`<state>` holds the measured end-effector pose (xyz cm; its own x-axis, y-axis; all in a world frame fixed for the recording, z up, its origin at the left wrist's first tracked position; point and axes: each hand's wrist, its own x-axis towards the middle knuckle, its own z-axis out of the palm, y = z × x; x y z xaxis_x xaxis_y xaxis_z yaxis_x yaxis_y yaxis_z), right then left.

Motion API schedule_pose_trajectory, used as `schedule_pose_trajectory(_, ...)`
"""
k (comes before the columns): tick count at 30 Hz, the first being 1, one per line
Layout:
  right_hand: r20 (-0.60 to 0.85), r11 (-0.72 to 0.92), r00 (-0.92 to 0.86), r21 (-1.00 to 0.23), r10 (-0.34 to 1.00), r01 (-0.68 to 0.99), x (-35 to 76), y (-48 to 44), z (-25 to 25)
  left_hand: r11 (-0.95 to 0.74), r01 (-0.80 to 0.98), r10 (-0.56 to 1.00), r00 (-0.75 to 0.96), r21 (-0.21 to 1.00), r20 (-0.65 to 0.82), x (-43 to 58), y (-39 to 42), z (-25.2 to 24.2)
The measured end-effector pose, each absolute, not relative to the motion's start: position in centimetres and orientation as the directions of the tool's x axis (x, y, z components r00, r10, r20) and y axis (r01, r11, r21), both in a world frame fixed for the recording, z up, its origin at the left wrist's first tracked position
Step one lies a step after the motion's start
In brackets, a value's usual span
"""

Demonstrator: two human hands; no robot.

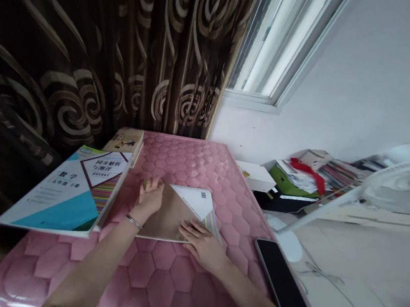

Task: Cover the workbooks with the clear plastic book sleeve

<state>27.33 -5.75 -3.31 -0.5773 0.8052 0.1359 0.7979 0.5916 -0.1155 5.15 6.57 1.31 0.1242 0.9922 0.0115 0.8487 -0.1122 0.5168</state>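
A brown-and-white book (173,214) with a striped corner and a barcode lies closed and flat on the pink table. My left hand (151,196), with a silver bangle on its wrist, is at the book's left edge, its fingers bent over the upper left corner. Toward the lower right of the same cover, my right hand (204,247) lies palm down with its fingers stretched out. A stack of workbooks (69,189) with a white and blue cover is left of my left hand.
Behind the workbooks is a smaller tan book stack (126,140). A phone (282,280) lies along the right edge of the pink hexagon-patterned table (158,287). A white fan (332,209) stands on the floor beside boxes and papers. A dark curtain (172,55) hangs behind.
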Motion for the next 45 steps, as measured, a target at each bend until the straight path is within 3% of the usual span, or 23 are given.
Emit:
schedule_pose_trajectory(3,0.115,0.598,-0.587,-0.186,0.801,0.780,27.8,-6.6,-2.9,-0.405,0.836,0.902,0.431,0.371,0.012,6.1,6.2,0.2)
schedule_pose_trajectory(5,0.104,0.606,-0.599,-0.222,0.794,0.764,28.2,-7.2,-2.8,-0.485,0.827,0.865,0.502,0.284,0.016,6.3,6.1,-0.7)
schedule_pose_trajectory(13,0.027,0.602,-0.635,-0.352,0.772,0.717,29.1,-8.3,-1.8,-0.410,0.883,0.911,0.409,0.229,0.055,5.4,5.7,-1.6)
schedule_pose_trajectory(19,0.032,0.465,-0.507,-0.449,0.861,0.763,31.1,-8.2,-1.4,-0.293,0.927,0.956,0.289,0.232,0.055,-0.2,3.6,-2.0)
schedule_pose_trajectory(23,0.031,0.354,-0.392,-0.498,0.919,0.792,33.4,-7.9,-2.1,-0.334,0.899,0.942,0.316,0.282,0.108,-3.1,2.1,-2.4)
schedule_pose_trajectory(29,0.049,0.322,-0.361,-0.571,0.931,0.755,34.1,-7.5,-1.8,-0.373,0.840,0.927,0.326,0.394,0.183,-4.0,2.0,-2.8)
schedule_pose_trajectory(39,-0.004,0.220,-0.248,-0.448,0.969,0.867,32.9,-6.1,0.9,-0.392,0.753,0.920,0.326,0.529,0.218,-4.8,2.7,-3.7)
schedule_pose_trajectory(45,-0.005,0.195,-0.240,-0.562,0.971,0.804,32.6,-6.0,2.0,-0.401,0.634,0.908,0.372,0.662,0.194,-4.6,0.8,-1.4)
